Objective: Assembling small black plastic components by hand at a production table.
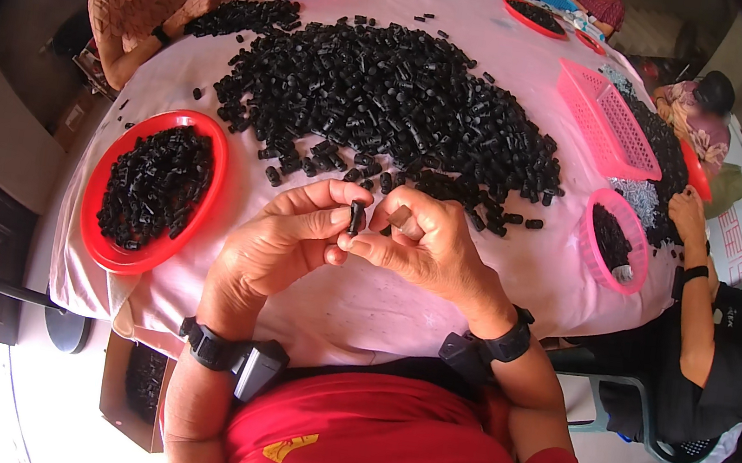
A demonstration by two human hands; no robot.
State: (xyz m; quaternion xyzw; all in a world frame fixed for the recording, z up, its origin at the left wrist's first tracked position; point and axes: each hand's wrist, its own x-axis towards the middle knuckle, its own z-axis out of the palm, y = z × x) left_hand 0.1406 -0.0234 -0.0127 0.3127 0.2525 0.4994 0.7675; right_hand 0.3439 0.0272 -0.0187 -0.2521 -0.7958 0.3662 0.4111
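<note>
My left hand (pixel 282 234) pinches a small black plastic part (pixel 356 218) upright between thumb and fingertips, just in front of my chest. Close on its right, my right hand (pixel 439 248) is closed, its thumb reaching toward the part's lower end. A brownish flat piece (pixel 404 222) shows at the right hand's curled fingers; whether it is a finger wrap or something held, I cannot tell. Beyond both hands spreads a large heap of similar black plastic parts (pixel 380 92), with loose ones scattered along its near edge.
A red basin (pixel 214 197) of black parts stands left. On the right are a pink round basket (pixel 636 283) and a pink rectangular basket (pixel 607 113). Co-workers sit around the cloth-covered table (pixel 323 314); one person's hand (pixel 687 215) is at the right. A cardboard box (pixel 116 376) sits below left.
</note>
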